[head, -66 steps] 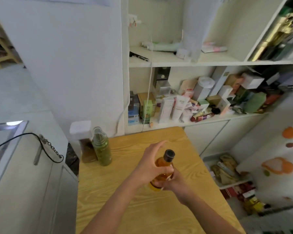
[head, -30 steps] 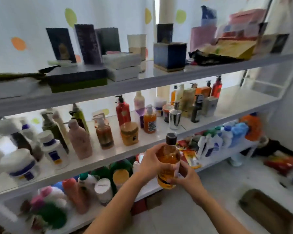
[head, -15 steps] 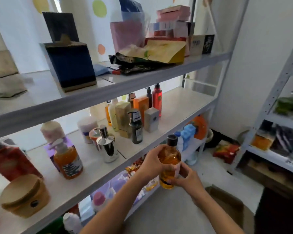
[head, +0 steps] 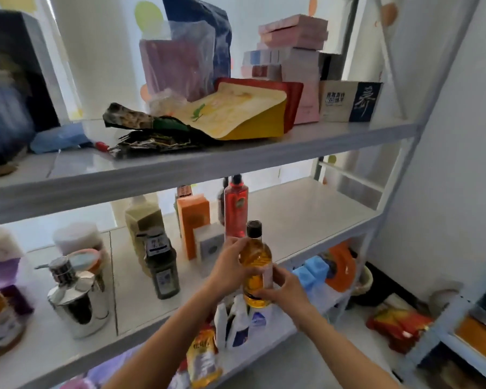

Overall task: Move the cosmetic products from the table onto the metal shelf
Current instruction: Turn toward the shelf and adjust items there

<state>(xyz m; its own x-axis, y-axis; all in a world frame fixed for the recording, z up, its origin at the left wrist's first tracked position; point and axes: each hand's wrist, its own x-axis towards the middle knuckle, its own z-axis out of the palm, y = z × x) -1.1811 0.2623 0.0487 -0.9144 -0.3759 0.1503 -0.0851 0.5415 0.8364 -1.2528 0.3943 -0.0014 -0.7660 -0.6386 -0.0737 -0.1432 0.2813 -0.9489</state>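
Observation:
An amber bottle (head: 256, 259) with a dark cap and a white label is upright in both my hands, just in front of the middle board of the white metal shelf (head: 306, 220). My left hand (head: 228, 269) grips its upper body from the left. My right hand (head: 284, 287) holds its lower part from the right. On that board, right behind the bottle, stand a red bottle (head: 235, 211), an orange box (head: 192, 220) and a small grey box (head: 210, 244). The table is out of view.
Further left on the middle board are a dark bottle (head: 163, 268), a chrome pump dispenser (head: 76, 293) and jars. The board's right part is bare. The top board holds pouches and pink boxes (head: 292, 32). Bottles and blue containers (head: 310, 270) fill the level below.
The view has swung from the wooden table to the shelf and closer to its right part. Both hands have kept hold of the amber bottle and raised it toward the middle board.

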